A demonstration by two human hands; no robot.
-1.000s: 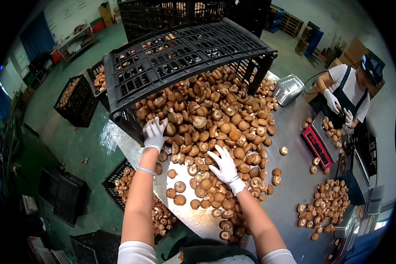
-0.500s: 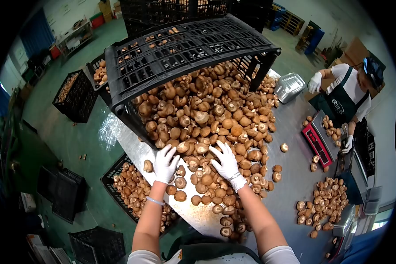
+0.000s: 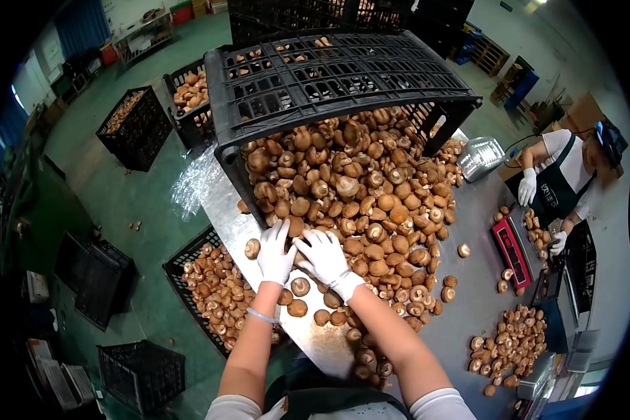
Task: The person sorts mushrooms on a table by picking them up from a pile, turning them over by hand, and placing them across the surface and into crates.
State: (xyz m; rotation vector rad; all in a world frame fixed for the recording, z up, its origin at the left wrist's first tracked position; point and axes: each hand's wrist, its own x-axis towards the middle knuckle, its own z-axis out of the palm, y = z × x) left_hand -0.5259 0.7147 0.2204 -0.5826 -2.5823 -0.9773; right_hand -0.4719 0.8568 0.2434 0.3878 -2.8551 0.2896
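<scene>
A large heap of brown mushrooms [image 3: 371, 189] spills onto the metal table [image 3: 315, 339] from a black crate [image 3: 343, 70] lying on its side. My left hand [image 3: 276, 255], white-gloved, is at the heap's left edge with its fingertips against a mushroom. Close beside it, my right hand [image 3: 323, 257], also gloved, reaches over mushrooms with its fingers extended and touching them. Neither palm shows. A few loose mushrooms lie just below and to the left of my hands.
On the right are a red scale [image 3: 512, 253], a smaller mushroom pile [image 3: 509, 346], clear plastic trays [image 3: 481, 158] and a gloved co-worker [image 3: 563, 171]. A mushroom-filled crate [image 3: 182, 260] stands below the table's left edge; other black crates [image 3: 143, 374] stand on the floor.
My right hand has moved left, close to my left hand. The view has shifted, so the crate and heap appear further right. The co-worker's raised hand has come down toward the scale.
</scene>
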